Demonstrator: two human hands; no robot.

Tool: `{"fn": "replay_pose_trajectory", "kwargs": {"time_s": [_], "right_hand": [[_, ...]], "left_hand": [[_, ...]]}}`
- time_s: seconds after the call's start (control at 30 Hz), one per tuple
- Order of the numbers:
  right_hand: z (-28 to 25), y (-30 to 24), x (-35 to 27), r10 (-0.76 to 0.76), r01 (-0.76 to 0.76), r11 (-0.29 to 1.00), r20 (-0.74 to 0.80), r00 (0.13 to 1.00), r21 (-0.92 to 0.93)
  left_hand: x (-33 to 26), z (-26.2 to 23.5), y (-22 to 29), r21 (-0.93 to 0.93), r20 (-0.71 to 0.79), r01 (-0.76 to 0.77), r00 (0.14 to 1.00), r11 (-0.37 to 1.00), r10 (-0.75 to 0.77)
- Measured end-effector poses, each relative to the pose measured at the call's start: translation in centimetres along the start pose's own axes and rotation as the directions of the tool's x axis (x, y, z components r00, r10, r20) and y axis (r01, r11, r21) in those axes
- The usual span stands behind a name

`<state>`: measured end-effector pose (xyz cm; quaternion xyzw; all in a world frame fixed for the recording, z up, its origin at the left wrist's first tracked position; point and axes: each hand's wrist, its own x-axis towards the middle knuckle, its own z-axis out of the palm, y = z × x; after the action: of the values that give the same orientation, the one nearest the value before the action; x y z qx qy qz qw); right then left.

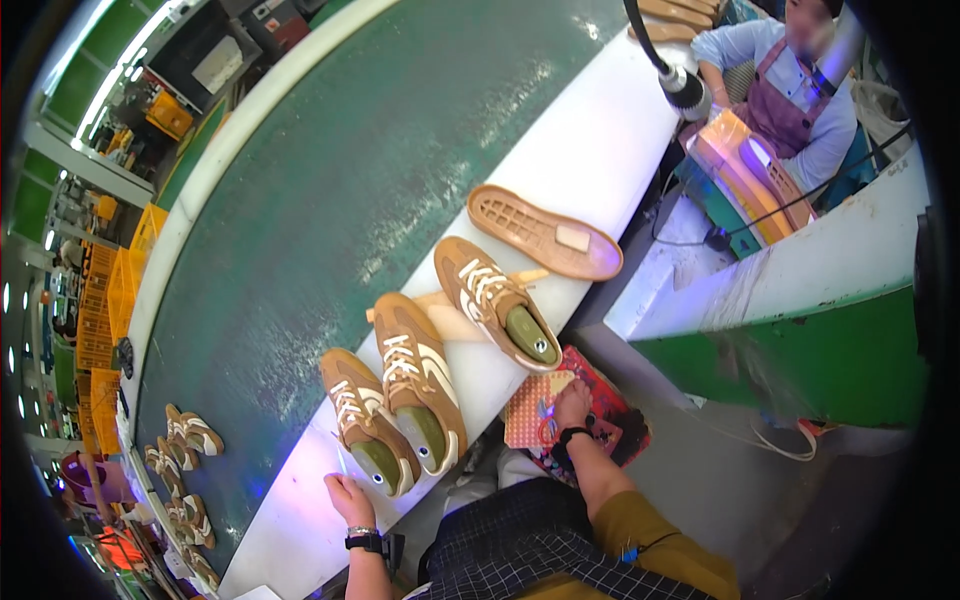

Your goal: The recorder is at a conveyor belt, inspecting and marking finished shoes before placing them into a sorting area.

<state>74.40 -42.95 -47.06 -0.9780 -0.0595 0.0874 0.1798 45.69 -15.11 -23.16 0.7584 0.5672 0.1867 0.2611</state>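
My left hand (350,500) is closed at the near edge of the white ledge (290,520), beside the heel of a brown sneaker (365,425). Whatever its fingers may hold is too small to name. A second brown sneaker (418,385) lies against the first, and another sneaker (495,300) sits farther right; all have white laces and olive insoles. Beyond it rests a tan shoe sole (545,232) with a pale block in it. Down to the right, my right hand (573,405) is curled over a dotted tan sheet (525,415), next to red-handled scissors (547,428); its grip is hidden.
A green conveyor belt (330,180) curves past the ledge, carrying several sneakers (180,450) at the far left. A black-necked lamp (685,92) hangs at upper right. Behind it sits a co-worker (790,90). A white-and-green bench (780,330) stands right.
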Motion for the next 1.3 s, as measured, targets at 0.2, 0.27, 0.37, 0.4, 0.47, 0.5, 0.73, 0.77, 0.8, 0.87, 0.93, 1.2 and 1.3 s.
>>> {"fn": "replay_pose_trajectory", "kwargs": {"time_s": [0.2,0.27,0.37,0.4,0.47,0.5,0.73,0.77,0.8,0.87,0.93,1.2,1.3], "right_hand": [[-1.2,-0.8,-0.1,-0.04,0.035,0.998,0.091,0.995,0.052],[-1.4,-0.7,-0.4,-0.053,0.047,0.994,0.066,0.996,0.101],[-1.2,0.6,-0.5,-0.036,0.037,0.974,-0.008,0.999,0.222],[-1.1,1.0,-0.1,-0.009,0.023,0.955,-0.05,0.999,0.297],[-5.0,-1.1,0.3,0.002,0.036,0.901,-0.088,0.996,0.431],[-8.3,-2.8,0.6,0.024,0.045,0.836,-0.117,0.993,0.547],[-28.2,-16.4,6.9,-0.273,0.258,0.397,-0.155,0.95,0.881],[-29.6,-18.5,8.2,-0.388,0.257,0.363,-0.106,0.916,0.896],[-29.2,-19.9,10.2,-0.458,0.253,0.392,-0.051,0.887,0.885],[-27.2,-22.3,14.4,-0.527,0.143,0.405,0.103,0.843,0.903],[-26.4,-24.6,17.2,-0.553,0.034,0.381,0.199,0.809,0.924],[-24.3,-27.4,20.5,-0.506,0.062,0.617,0.336,0.795,0.784],[-24.5,-27.5,20.5,-0.51,0.102,0.64,0.322,0.798,0.762]], "left_hand": [[-0.2,0.4,-1.4,0.066,-0.081,-0.085,0.993,0.994,0.091],[-0.4,0.3,-0.8,0.066,-0.089,-0.105,0.99,0.992,0.11],[-0.6,0.5,-0.2,0.045,-0.084,-0.11,0.99,0.993,0.113],[-0.6,0.6,0.1,0.035,-0.069,-0.078,0.994,0.996,0.08],[-0.8,0.1,0.7,0.045,-0.078,-0.055,0.995,0.997,0.059],[-0.7,0.0,0.6,0.039,-0.095,-0.05,0.994,0.998,0.054],[-0.5,0.0,0.9,0.055,-0.117,-0.075,0.99,0.996,0.081],[-0.7,-0.1,0.9,0.068,-0.128,-0.063,0.989,0.996,0.071],[-0.7,-0.1,0.8,0.062,-0.132,-0.058,0.989,0.996,0.066],[-0.5,0.5,0.6,0.057,-0.132,-0.077,0.988,0.995,0.084],[-0.4,0.5,0.7,0.053,-0.129,-0.055,0.99,0.997,0.061],[-0.7,0.2,0.9,0.067,-0.133,-0.052,0.989,0.996,0.061],[-0.7,0.3,1.0,0.048,-0.128,-0.033,0.991,0.998,0.039]]}}
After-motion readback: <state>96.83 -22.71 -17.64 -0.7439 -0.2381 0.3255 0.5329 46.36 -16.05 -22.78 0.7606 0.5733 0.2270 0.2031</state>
